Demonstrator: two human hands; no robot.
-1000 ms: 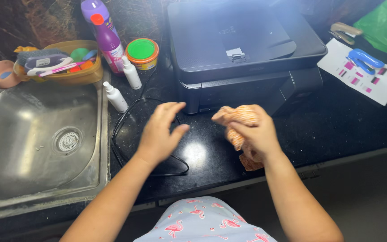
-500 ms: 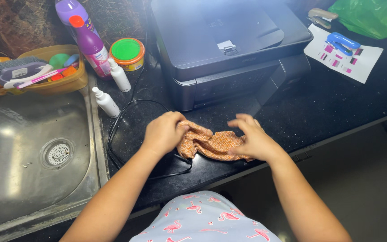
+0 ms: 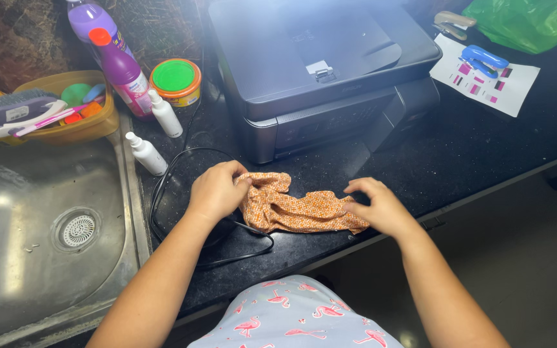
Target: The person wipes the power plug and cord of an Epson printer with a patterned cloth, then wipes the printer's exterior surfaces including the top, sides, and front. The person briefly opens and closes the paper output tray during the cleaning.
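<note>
Black stone counter (image 3: 485, 161) is our work surface, steel sink (image 3: 46, 219) to the left, dark printer (image 3: 317, 71) at the back. Orange patterned cloth (image 3: 291, 209) lies crumpled on the counter near its front edge, just in front of the printer, between our hands. Our left hand (image 3: 214, 190) is closed on the cloth's left end, bunching it. Our right hand (image 3: 378, 206) has fingers curled, pinching the right end against the counter. A black cable (image 3: 182, 161) loops beside and under the left hand; two small white bottles (image 3: 156, 132) stand near it. Judgement: we're at the spread-out step, cloth gripped at both ends but still wrinkled. Next move calls for pulling the ends apart evenly, keeping the cloth clear of the cable.
</note>
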